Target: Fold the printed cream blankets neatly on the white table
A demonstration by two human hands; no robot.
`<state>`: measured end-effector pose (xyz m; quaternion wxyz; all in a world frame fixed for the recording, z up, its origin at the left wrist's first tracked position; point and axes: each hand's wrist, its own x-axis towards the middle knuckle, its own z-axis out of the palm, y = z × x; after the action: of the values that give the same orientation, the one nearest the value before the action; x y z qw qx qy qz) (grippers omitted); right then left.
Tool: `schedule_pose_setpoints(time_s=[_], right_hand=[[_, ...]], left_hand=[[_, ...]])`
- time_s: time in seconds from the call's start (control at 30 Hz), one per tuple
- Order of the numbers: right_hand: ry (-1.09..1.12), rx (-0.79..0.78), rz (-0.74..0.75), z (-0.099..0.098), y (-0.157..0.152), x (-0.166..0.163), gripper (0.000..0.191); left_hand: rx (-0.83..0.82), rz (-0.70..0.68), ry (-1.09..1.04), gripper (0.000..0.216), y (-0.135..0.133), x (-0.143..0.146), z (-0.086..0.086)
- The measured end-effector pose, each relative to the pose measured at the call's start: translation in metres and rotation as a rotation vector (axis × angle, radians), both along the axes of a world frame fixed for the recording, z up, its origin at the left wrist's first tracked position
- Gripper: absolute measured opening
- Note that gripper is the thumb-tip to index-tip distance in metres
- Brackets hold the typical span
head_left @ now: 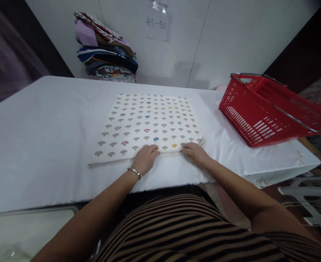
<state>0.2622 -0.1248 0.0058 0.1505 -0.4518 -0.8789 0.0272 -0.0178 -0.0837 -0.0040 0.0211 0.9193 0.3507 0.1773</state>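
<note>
A folded cream cloth (155,122) with a mushroom print, mostly grey with a few coloured ones, lies flat on the white-covered table. My left hand (146,156) grips the middle of its near edge, fingers curled over the top. Farther right along that edge, my right hand (197,154) also pinches the cloth, close to its near right corner. Several layers show at this corner. Both thumbs are mostly hidden from view.
A red plastic basket (258,109) with metal handles stands on the right of the white tablecloth (53,145). Folded clothes (108,54) are stacked at the back left. A paper sign (157,23) hangs on the wall; a white plastic stool (308,196) is at lower right.
</note>
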Motion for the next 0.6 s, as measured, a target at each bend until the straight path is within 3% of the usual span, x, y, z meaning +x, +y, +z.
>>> schedule_pose_setpoints(time_s=[0.6], right_hand=[[-0.067,0.021,-0.086,-0.0001,-0.0025,-0.0098,0.024]], left_hand=[[-0.043,0.092,0.164,0.023,-0.0047,0.0099,0.0076]])
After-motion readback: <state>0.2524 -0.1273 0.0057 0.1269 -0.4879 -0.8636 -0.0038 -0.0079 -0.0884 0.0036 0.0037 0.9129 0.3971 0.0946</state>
